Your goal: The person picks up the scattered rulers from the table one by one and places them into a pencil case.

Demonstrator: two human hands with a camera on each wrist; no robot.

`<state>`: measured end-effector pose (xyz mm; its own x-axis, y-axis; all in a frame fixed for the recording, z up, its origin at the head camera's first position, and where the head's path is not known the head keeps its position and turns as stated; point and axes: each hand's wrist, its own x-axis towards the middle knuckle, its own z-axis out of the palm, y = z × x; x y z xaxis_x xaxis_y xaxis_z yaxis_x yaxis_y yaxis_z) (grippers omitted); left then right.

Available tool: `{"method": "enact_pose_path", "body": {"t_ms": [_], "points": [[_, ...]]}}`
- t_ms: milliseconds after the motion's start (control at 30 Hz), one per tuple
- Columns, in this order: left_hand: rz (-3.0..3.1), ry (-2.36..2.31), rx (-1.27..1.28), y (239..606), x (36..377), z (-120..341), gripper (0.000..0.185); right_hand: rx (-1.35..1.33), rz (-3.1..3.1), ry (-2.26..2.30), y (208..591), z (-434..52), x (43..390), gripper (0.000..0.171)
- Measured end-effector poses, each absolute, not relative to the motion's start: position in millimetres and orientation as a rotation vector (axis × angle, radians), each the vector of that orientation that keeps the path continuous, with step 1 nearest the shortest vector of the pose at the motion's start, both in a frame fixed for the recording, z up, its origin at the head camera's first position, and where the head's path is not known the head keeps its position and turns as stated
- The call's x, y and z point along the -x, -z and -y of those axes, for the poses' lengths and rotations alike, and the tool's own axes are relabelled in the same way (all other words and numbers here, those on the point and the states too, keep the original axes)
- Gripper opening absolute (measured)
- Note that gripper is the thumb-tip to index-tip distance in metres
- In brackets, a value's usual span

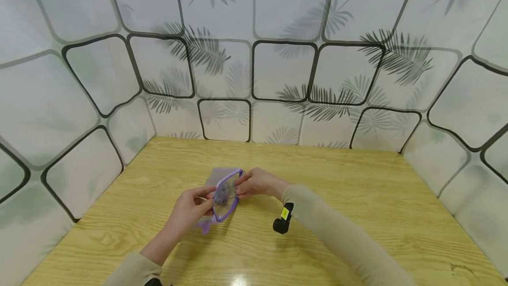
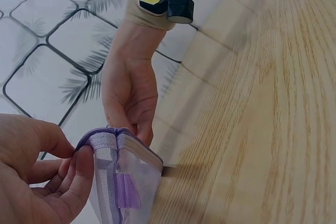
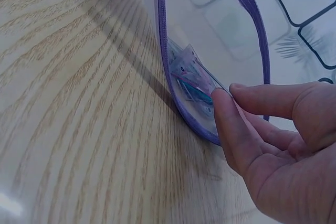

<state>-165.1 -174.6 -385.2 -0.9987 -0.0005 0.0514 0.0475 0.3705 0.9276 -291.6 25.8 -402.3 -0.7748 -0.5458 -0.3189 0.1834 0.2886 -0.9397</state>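
A translucent pouch (image 1: 216, 175) with a purple zipper stands on the wooden table, its mouth spread wide. My left hand (image 1: 189, 206) pinches the pouch's zippered edge between thumb and fingers, also plain in the left wrist view. At the opposite side of the mouth, my right hand (image 1: 258, 182) pinches a thin, slender item (image 3: 212, 76) between thumb and forefinger. Its kind is not clear. Inside the pouch lie small clear packets (image 3: 189, 72) with pink and teal contents, partly hidden by its wall and my fingers. A purple tab (image 2: 127, 190) shows on the pouch's side.
The wooden table (image 1: 337, 180) extends on both sides of the pouch. Pale curtains (image 1: 278, 69) with dark rounded squares and leaf prints enclose its back and sides. A black camera (image 1: 282, 222) is strapped to my right wrist.
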Motion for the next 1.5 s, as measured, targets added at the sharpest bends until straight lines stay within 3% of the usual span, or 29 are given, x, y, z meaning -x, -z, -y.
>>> {"method": "enact_pose_path", "body": {"t_ms": [600, 1500], "points": [[2.561, 1.755, 0.047, 382, 163, 174, 0.037, 0.35, -1.996, 1.542, 403, -12, 288, 0.038], [2.559, 1.763, 0.056, 384, 165, 174, 0.037, 0.446, -2.177, 1.352, 402, -31, 281, 0.048]]}}
